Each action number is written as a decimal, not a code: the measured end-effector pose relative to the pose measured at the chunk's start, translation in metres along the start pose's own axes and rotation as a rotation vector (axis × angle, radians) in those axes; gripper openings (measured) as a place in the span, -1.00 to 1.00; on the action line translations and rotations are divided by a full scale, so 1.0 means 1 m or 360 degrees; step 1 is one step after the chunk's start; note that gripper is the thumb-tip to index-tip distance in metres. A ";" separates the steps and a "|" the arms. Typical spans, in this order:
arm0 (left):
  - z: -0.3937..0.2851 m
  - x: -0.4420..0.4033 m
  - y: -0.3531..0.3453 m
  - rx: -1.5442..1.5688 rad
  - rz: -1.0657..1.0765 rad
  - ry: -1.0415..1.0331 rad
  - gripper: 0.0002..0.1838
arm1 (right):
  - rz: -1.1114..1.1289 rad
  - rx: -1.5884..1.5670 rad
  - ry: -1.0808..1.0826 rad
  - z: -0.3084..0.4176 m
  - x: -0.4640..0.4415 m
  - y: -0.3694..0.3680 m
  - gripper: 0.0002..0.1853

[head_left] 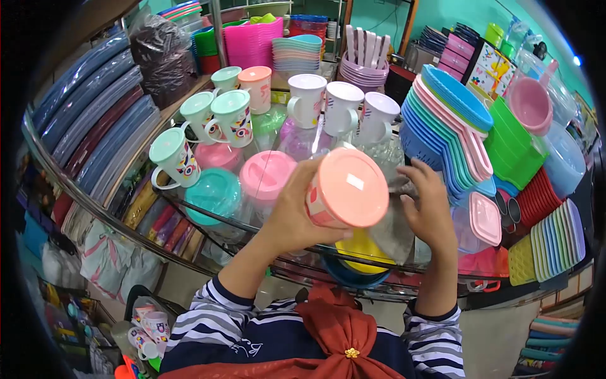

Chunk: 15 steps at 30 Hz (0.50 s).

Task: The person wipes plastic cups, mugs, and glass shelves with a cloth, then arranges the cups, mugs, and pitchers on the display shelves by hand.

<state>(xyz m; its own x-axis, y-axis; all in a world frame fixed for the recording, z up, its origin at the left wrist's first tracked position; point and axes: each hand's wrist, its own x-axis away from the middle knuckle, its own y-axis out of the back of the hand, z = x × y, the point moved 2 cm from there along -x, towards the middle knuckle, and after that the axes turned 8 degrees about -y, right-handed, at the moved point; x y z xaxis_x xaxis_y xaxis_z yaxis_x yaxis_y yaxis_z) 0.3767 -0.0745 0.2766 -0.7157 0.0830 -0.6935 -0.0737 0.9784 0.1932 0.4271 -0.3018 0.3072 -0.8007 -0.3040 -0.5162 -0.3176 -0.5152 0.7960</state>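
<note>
My left hand (287, 211) is wrapped round a mug (351, 188) with a peach lid and a small white sticker on top. The mug is tilted, its lid facing me. My right hand (424, 205) is just to the right of it, fingers curled on a grey cloth (399, 230) that hangs down beside the mug. Part of the cloth is hidden behind the mug and fingers. Beyond my hands stand white-lidded mugs (307, 101), mint-lidded mugs (231, 119) and another peach-lidded mug (255, 90). Their bodies carry colourful prints.
Pink-lidded (268, 175) and teal-lidded containers (213, 196) stand at the left under a metal rail (208, 218). Stacked baskets with handles (445, 129) rise at the right. Folded wrapped goods (95, 114) fill the left shelf. More mugs (151, 328) lie in a basket at lower left.
</note>
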 end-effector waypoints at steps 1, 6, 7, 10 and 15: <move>-0.004 -0.001 0.002 -0.0008 -0.0019 -0.0005 0.01 | -0.0088 -0.0138 0.0146 0.008 -0.002 0.009 -0.43; 0.005 0.003 0.013 0.0890 0.0390 0.0254 0.05 | 0.1000 -0.1296 0.0001 0.009 -0.005 -0.004 -0.41; 0.011 0.003 0.017 0.0889 0.0385 0.0245 0.05 | 0.1001 -0.1290 0.0009 0.011 -0.006 -0.007 -0.41; 0.026 0.001 0.029 0.1322 0.0316 0.0403 0.06 | 0.1083 -0.1714 -0.0025 0.022 -0.012 -0.014 -0.48; 0.029 -0.020 0.049 0.1313 0.0533 0.0582 -0.03 | 0.1205 -0.1550 -0.0173 0.034 -0.025 -0.025 -0.64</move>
<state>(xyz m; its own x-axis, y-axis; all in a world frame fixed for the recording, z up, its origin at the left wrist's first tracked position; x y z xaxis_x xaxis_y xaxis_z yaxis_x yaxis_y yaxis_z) 0.4075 -0.0230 0.2797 -0.7933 0.4546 -0.4050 0.5857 0.7514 -0.3040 0.4379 -0.2537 0.3107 -0.6710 -0.7405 0.0374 0.7160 -0.6340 0.2922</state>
